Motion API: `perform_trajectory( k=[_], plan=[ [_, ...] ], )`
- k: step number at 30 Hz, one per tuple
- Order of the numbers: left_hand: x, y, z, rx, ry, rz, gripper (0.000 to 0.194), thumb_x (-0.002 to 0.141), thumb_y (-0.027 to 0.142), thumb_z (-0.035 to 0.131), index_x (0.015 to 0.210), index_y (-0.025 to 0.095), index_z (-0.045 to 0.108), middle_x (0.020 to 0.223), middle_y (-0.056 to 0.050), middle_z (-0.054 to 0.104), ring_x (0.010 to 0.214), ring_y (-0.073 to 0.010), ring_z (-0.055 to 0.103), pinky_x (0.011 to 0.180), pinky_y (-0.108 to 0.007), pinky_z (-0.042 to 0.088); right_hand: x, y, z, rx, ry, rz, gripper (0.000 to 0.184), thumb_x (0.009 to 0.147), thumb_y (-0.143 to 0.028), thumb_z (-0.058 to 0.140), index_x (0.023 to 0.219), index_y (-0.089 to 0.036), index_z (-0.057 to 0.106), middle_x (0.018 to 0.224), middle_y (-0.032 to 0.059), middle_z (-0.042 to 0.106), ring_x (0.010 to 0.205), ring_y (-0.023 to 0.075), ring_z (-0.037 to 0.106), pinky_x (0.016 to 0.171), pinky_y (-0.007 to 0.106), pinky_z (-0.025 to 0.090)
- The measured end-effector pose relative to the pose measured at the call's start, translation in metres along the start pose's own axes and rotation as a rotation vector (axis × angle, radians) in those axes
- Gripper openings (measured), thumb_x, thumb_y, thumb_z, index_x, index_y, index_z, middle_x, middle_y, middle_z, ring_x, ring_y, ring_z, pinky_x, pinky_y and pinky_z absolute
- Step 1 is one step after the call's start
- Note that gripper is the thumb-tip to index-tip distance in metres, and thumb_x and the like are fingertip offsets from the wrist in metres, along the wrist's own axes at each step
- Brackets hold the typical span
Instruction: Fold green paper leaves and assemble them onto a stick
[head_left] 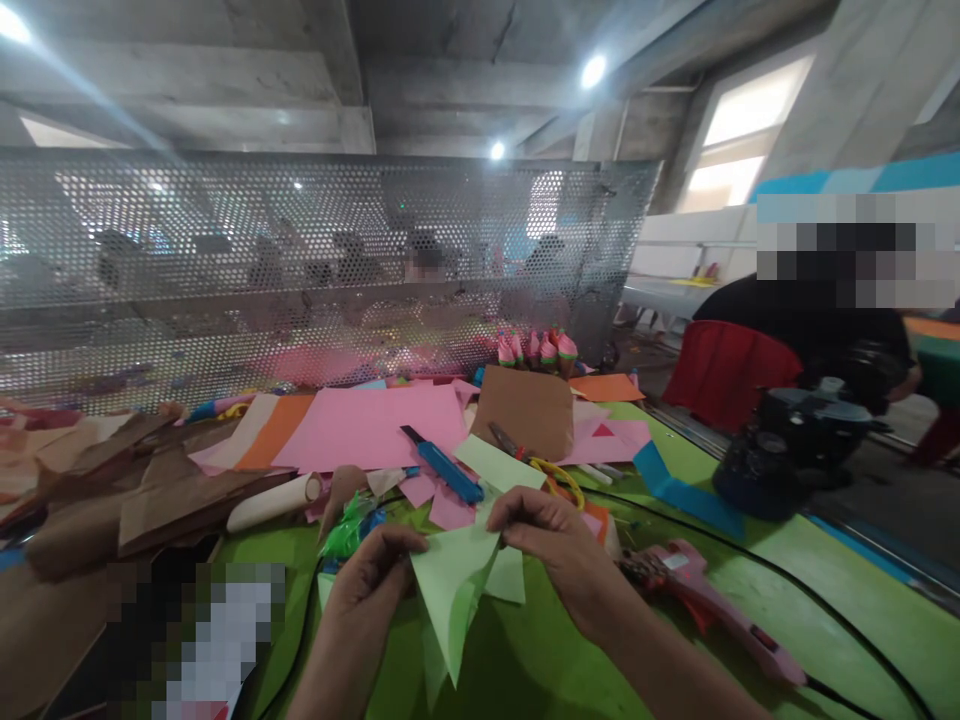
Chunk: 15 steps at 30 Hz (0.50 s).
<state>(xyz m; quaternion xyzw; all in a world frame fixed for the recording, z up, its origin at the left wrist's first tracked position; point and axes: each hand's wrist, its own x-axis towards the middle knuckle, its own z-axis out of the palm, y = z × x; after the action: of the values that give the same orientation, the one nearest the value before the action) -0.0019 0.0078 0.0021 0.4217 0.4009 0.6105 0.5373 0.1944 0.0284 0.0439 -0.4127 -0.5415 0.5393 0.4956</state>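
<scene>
Between my two hands hangs a light green sheet of paper, curled so that it tapers to a point at the bottom. My left hand pinches its upper left corner between thumb and fingers. At the upper right corner, my right hand pinches the same paper. Just beyond lies a blue utility knife with its dark blade out. Another pale green piece of paper is beside the knife, and more green paper shows behind the held sheet. To the right of my right hand rests a pink glue gun.
Pink sheets, a brown sheet and brown scraps cover the green table. Pliers with yellow handles lie behind my right hand. A black cord crosses the right side. A perforated metal screen stands behind; a person sits at right.
</scene>
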Motion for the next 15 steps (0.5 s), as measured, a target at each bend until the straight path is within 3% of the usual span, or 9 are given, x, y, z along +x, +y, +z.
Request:
perform_trajectory(
  k=[6,10,15],
  plan=[
    [-0.002,0.005,0.000,0.055,0.033,0.028,0.012,0.066,0.028,0.072,0.072,0.019,0.066,0.077,0.001,0.067,0.066,-0.0123,0.056,0.060,-0.020,0.042,-0.002,-0.005,0.000,-0.003,-0.013,0.030,0.017,0.070,-0.016,0.057,0.079,-0.019,0.071,0.074,0.0005,0.063,0.068,0.0140,0.052,0.062,0.025,0.035],
    [-0.004,0.009,0.002,0.050,0.045,0.030,0.011,0.066,0.027,0.071,0.071,0.019,0.065,0.079,-0.001,0.069,0.070,-0.0146,0.058,0.064,-0.022,0.044,-0.004,-0.012,-0.003,0.023,-0.054,0.021,0.022,0.084,-0.031,0.056,0.095,-0.021,0.071,0.092,0.0037,0.066,0.078,0.0163,0.058,0.064,0.026,0.037],
    [-0.006,0.011,0.002,0.123,0.008,0.039,0.007,0.069,0.025,0.067,0.073,0.020,0.065,0.076,0.001,0.067,0.071,-0.0140,0.057,0.064,-0.021,0.044,-0.002,-0.010,-0.004,-0.044,-0.097,0.009,0.031,0.082,-0.046,0.060,0.084,-0.017,0.072,0.081,0.0037,0.065,0.072,0.0152,0.056,0.065,0.026,0.038]
  ],
)
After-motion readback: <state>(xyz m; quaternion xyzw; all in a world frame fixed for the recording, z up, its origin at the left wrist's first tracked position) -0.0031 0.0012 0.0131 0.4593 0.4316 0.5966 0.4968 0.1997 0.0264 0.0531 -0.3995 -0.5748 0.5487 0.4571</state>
